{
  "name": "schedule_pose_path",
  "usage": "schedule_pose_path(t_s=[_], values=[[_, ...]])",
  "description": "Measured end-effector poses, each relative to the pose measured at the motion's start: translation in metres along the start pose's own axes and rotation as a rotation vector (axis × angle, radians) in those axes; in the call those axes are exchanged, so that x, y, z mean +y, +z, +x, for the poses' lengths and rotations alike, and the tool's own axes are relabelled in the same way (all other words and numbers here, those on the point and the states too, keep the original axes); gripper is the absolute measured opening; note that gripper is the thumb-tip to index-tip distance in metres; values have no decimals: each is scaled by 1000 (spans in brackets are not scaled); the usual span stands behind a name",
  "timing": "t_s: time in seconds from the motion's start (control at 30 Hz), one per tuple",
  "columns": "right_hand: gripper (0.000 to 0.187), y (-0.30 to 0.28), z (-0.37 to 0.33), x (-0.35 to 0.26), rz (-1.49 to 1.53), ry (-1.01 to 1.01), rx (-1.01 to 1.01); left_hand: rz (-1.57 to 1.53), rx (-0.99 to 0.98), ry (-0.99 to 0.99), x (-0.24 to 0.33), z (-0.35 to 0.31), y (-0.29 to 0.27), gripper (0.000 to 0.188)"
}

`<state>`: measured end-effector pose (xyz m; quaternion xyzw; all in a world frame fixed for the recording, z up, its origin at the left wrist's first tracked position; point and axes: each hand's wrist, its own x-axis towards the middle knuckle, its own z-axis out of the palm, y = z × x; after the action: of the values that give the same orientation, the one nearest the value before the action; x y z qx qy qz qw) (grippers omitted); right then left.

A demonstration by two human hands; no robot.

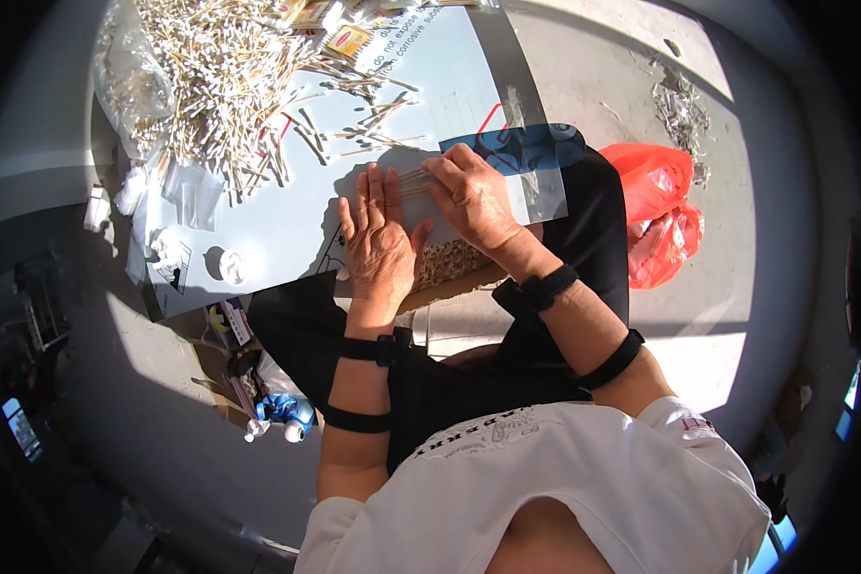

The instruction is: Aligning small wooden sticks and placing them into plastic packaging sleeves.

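A few cotton swabs [413, 183] lie side by side between my hands on the pale grey board [450, 81]. My left hand [381, 251] rests flat on the board, fingers stretched out and fingertips beside one end of the swabs. With fingers bent together, my right hand [475, 199] grips the other end of these swabs; its fingertips are partly hidden. Several loose swabs [383, 120] with dark and pale tips are scattered just beyond my hands. A large heap of cotton swabs [225, 81] covers the board's far left.
A blue see-through strip [517, 150] lies by the board's right edge. Small yellow-labelled packs [346, 40] sit at the far side. Clear plastic bags [193, 194] lie at the left. Red plastic bags [655, 206] stand on the floor at right. A cardboard box [450, 273] shows below the board.
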<state>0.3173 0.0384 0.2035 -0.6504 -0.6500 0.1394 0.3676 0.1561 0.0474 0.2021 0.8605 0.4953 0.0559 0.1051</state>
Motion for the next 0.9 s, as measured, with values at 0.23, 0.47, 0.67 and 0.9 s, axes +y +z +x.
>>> schedule_pose_path(t_s=[0.23,0.47,0.67,0.9], values=[[20,2,1,0,-18,2,-18,-6,-1,2,-1,1,-1,79],[20,7,21,3,78,113,32,-49,10,-3,-1,0,0,78],[20,16,55,8,-165,-116,28,-89,76,23,-1,-1,3,81],[8,10,50,13,150,46,-23,-72,59,7,-1,-1,2,82]])
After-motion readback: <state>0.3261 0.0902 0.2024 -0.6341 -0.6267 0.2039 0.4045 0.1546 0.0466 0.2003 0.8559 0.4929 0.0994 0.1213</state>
